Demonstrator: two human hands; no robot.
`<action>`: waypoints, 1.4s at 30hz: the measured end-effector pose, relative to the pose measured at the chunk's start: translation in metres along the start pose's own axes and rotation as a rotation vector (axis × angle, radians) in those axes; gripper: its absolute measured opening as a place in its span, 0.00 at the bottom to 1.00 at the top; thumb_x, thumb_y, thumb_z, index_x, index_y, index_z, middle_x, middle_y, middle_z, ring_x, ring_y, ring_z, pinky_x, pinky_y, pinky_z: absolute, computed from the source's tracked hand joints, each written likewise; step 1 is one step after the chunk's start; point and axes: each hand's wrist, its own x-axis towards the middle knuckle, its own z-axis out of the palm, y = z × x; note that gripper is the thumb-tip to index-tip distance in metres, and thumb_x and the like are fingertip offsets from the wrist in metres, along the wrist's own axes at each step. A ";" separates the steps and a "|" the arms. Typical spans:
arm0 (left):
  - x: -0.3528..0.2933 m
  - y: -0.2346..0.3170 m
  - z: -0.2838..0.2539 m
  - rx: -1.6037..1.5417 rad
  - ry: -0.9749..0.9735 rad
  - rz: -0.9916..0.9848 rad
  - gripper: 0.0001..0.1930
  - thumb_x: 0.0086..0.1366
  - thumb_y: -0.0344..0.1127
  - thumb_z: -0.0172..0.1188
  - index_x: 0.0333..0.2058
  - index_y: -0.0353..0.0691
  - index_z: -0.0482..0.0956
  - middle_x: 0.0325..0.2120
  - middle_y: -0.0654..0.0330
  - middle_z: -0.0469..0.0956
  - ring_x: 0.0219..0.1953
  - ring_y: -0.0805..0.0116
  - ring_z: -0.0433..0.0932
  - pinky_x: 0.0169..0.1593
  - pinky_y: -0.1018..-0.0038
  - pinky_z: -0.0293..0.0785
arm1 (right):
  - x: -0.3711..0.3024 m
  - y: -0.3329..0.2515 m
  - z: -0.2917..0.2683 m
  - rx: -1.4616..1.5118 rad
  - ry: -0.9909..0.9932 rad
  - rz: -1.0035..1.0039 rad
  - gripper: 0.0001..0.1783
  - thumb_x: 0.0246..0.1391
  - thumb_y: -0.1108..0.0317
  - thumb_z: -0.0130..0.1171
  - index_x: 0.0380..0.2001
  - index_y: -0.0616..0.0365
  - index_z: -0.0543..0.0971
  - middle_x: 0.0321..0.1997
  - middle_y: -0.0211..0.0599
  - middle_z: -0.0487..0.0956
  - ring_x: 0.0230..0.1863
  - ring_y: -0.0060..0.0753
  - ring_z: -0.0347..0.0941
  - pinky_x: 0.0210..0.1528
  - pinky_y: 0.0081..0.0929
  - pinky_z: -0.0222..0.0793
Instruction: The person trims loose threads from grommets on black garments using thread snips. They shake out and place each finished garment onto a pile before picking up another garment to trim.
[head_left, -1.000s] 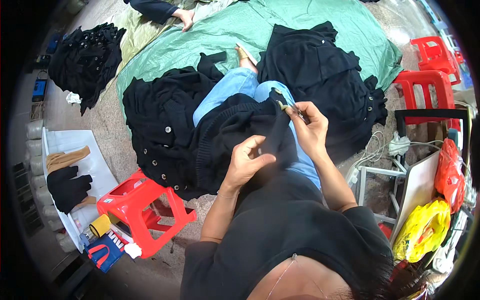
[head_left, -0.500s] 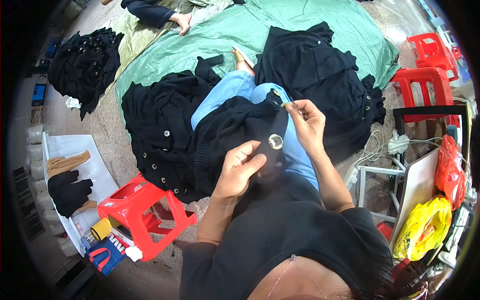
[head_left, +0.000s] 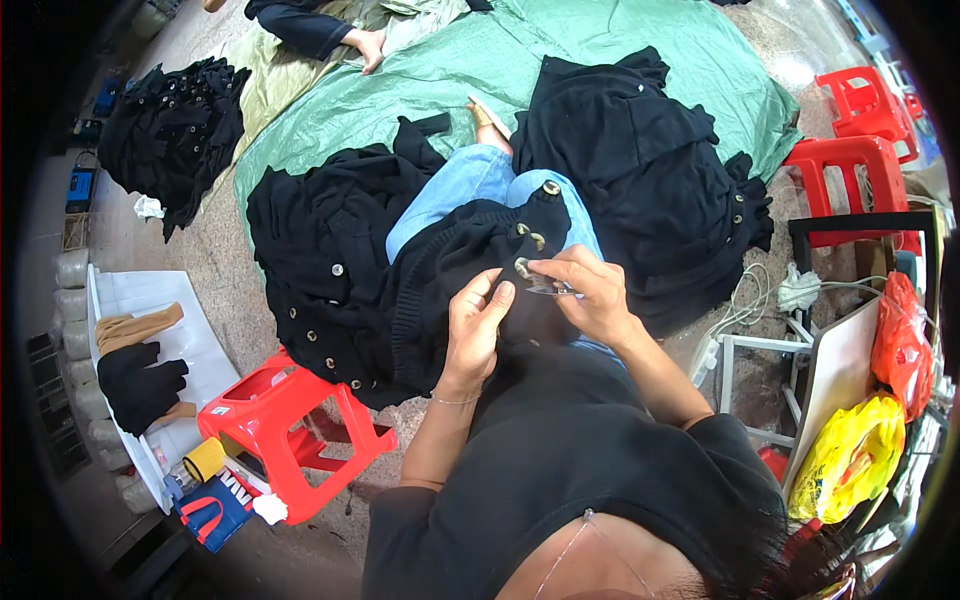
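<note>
Left hand (head_left: 478, 325) pinches one black cardigan (head_left: 470, 270); right hand (head_left: 590, 290) grip closed on small snips (head_left: 548, 289).

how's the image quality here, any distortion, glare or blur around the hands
Head view: strong fisheye bending, with a black rim around the frame; even, soft light, no glare; left hand and right hand on the black garment are fairly sharp, its folds lost in darkness.

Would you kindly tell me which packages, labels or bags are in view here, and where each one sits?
Blue carton: lower left by the red stool, boxy, red and white markings.
Yellow bag: lower right, crumpled plastic.
Orange bag: right edge, above the yellow one.
No screens or signs show.
</note>
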 end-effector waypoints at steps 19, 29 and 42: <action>0.009 -0.024 -0.008 0.332 0.166 0.273 0.10 0.65 0.20 0.60 0.45 0.28 0.80 0.39 0.59 0.83 0.41 0.76 0.79 0.48 0.79 0.75 | -0.019 0.006 0.019 0.664 0.143 0.628 0.07 0.60 0.70 0.65 0.35 0.63 0.80 0.34 0.31 0.81 0.36 0.16 0.74 0.39 0.17 0.69; 0.008 -0.022 -0.004 0.329 0.161 0.286 0.11 0.66 0.21 0.59 0.46 0.27 0.79 0.41 0.57 0.83 0.42 0.75 0.79 0.49 0.78 0.75 | -0.019 0.001 0.012 0.085 0.027 0.302 0.09 0.53 0.70 0.69 0.32 0.62 0.81 0.29 0.40 0.83 0.28 0.33 0.83 0.30 0.24 0.75; 0.006 -0.026 -0.007 0.336 0.162 0.270 0.10 0.65 0.20 0.59 0.45 0.27 0.79 0.40 0.58 0.83 0.42 0.75 0.79 0.49 0.78 0.75 | -0.019 -0.003 0.010 -0.007 0.030 0.252 0.10 0.51 0.68 0.72 0.31 0.61 0.81 0.29 0.38 0.83 0.27 0.34 0.83 0.29 0.25 0.76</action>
